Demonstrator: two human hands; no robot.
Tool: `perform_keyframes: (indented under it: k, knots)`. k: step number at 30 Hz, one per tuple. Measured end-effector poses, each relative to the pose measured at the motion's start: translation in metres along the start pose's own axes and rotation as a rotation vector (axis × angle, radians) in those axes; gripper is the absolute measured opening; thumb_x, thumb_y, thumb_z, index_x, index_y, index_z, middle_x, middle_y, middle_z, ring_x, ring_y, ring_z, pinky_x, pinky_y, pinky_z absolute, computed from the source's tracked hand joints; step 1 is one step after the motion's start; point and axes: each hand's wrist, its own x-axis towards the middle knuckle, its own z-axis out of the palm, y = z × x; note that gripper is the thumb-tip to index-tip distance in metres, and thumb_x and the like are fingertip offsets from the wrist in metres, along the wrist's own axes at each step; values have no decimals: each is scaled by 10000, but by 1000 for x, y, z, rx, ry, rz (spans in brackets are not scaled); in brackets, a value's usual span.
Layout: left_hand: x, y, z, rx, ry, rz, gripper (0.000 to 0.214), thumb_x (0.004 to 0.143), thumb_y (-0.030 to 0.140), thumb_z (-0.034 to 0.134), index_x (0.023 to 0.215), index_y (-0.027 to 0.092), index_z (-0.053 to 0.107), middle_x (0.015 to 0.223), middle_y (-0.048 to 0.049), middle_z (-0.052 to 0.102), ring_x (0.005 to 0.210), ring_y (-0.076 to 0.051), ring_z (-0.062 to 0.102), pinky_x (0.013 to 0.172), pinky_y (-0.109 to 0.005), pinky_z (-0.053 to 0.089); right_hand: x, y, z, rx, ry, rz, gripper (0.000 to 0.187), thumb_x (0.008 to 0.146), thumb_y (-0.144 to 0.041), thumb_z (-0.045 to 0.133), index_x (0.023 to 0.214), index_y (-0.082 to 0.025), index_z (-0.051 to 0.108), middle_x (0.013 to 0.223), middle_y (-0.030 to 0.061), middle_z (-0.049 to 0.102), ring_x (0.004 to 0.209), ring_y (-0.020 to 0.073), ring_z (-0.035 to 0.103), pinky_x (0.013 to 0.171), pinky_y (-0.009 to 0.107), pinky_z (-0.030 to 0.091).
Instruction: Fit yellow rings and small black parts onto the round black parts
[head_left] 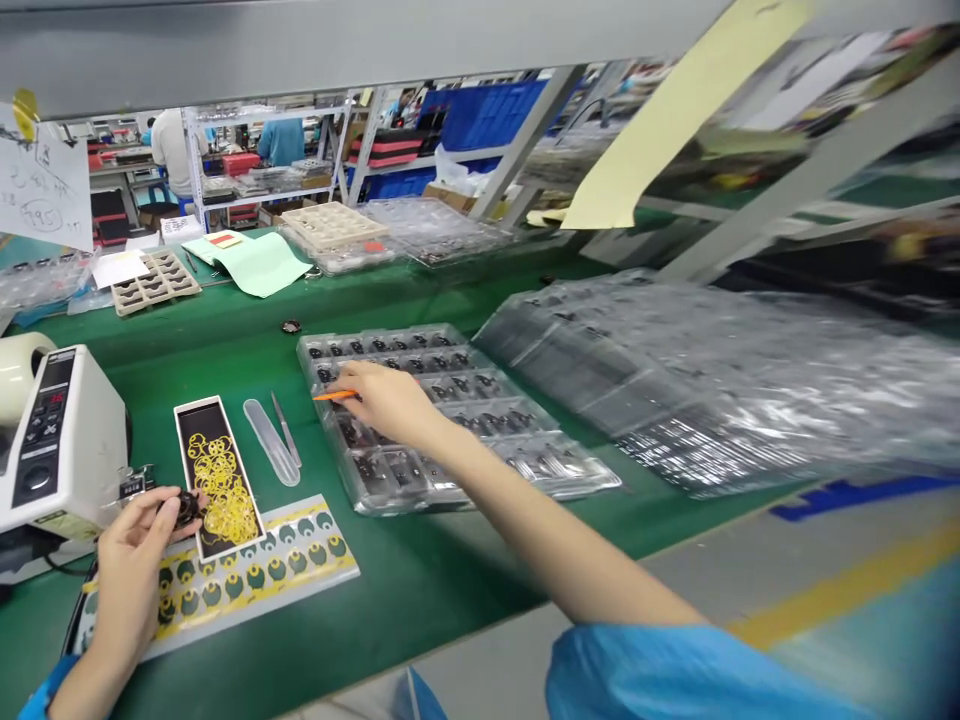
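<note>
My left hand (139,545) is closed round a small black round part (186,507), held just left of a black tray (196,425) full of yellow rings (223,490). My right hand (390,398) reaches over a clear plastic tray (555,470) of small black parts and pinches a thin orange stick (334,396), whose tip points left. A strip of round yellow-and-dark stickers (300,560) lies under and in front of the ring tray. Metal tweezers (286,428) and a clear plastic piece (268,440) lie between the two trays.
A white tape dispenser machine (56,440) stands at the left edge. Stacks of clear trays (712,390) fill the right side of the green mat (420,580). Beige trays, green paper (255,265) and more clear trays lie at the back. People stand by shelves far behind.
</note>
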Motion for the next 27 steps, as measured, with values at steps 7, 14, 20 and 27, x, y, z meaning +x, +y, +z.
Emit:
perform_keyframes:
  k: [7, 14, 20, 27]
  knots:
    - [-1, 2, 2, -32, -102, -96, 366, 694, 436, 783, 875, 155, 635, 761, -56, 741, 797, -245, 726, 689, -329, 616, 19, 26, 23, -45, -120, -139, 212, 839, -160, 631, 1027, -196, 723, 983, 62, 681, 886, 214, 661, 700, 256, 464]
    - [-5, 2, 6, -68, -171, -157, 391, 750, 432, 717, 994, 145, 612, 840, -71, 727, 857, -245, 716, 823, -422, 588, 14, 23, 29, -45, -31, -101, 264, 837, -66, 487, 913, -147, 726, 911, 104, 680, 839, 236, 655, 640, 283, 458]
    - [-9, -4, 7, -116, -349, -139, 434, 758, 287, 694, 1158, 201, 549, 1117, -77, 672, 1013, -211, 667, 1014, -471, 480, -5, -58, 28, 706, 269, -119, 184, 875, -199, 538, 812, -172, 709, 828, 63, 660, 755, 189, 623, 659, 287, 475]
    - [-13, -5, 9, -48, -446, -70, 484, 818, 354, 675, 1249, 213, 505, 1299, -111, 586, 1125, -239, 604, 1002, -435, 491, -31, -136, 30, 1259, 58, -101, 130, 781, -207, 629, 653, -187, 643, 837, 21, 591, 630, 114, 511, 550, 243, 426]
